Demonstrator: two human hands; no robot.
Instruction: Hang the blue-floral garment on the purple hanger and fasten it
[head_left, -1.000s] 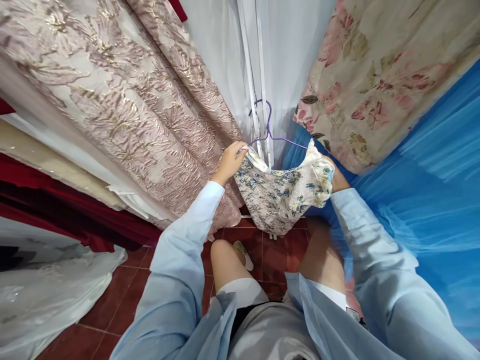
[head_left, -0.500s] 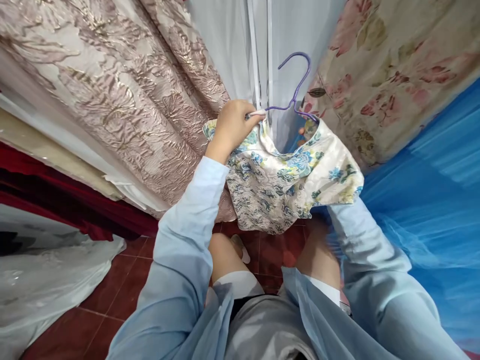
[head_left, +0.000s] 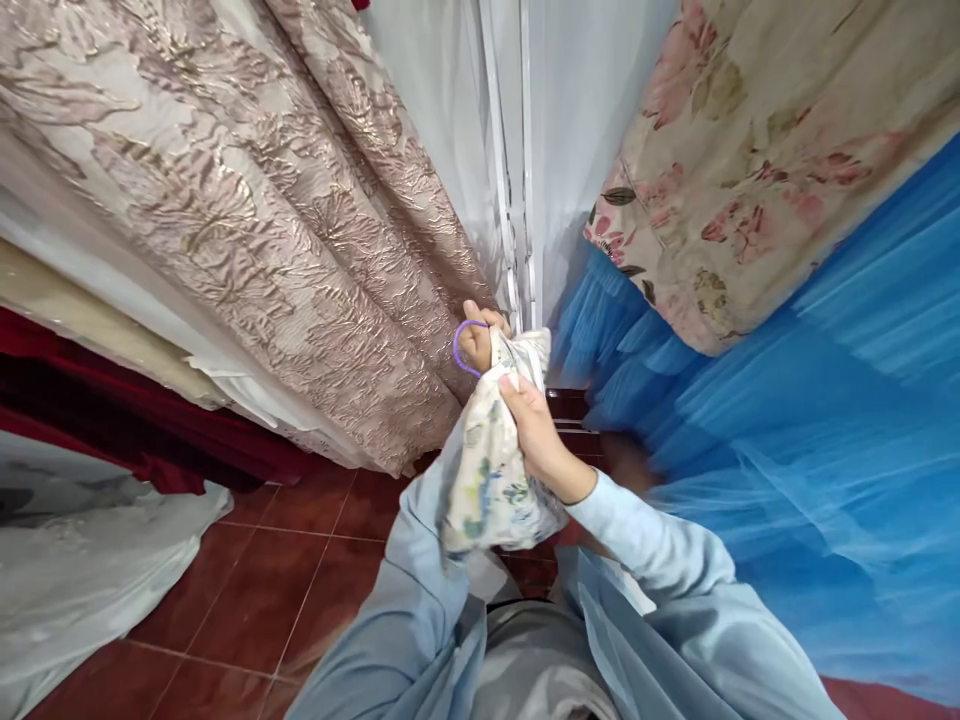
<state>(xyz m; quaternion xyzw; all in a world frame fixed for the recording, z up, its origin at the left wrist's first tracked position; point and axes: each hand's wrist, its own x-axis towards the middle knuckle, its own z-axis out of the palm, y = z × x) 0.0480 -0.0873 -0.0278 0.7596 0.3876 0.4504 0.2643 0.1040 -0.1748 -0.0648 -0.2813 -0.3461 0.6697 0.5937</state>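
A cream blouse [head_left: 484, 470] with blue, green and yellow flowers hangs in front of me, turned sideways and bunched at the top. The purple hook of its hanger [head_left: 459, 338] sticks out to the left; the rest of the hanger is hidden in the cloth. My left hand [head_left: 480, 338] is at the far side of the neckline beside the hook, its fingers closed at the fabric and partly covered. Nearer to me, my right hand [head_left: 536, 430] pinches the blouse's upper edge between thumb and fingers.
Pink brocade fabric [head_left: 300, 220] hangs at the left, white cloth [head_left: 435, 90] ahead. On the right are a floral cream panel [head_left: 742, 180] and blue tulle [head_left: 847, 430]. Dark red cloth [head_left: 135, 400] and white fabric [head_left: 97, 550] reach toward the red tile floor [head_left: 247, 590].
The blouse has come lower and closer, turning from spread out to side-on. My right hand, hidden behind it before, now grips its near side. The hook now points left.
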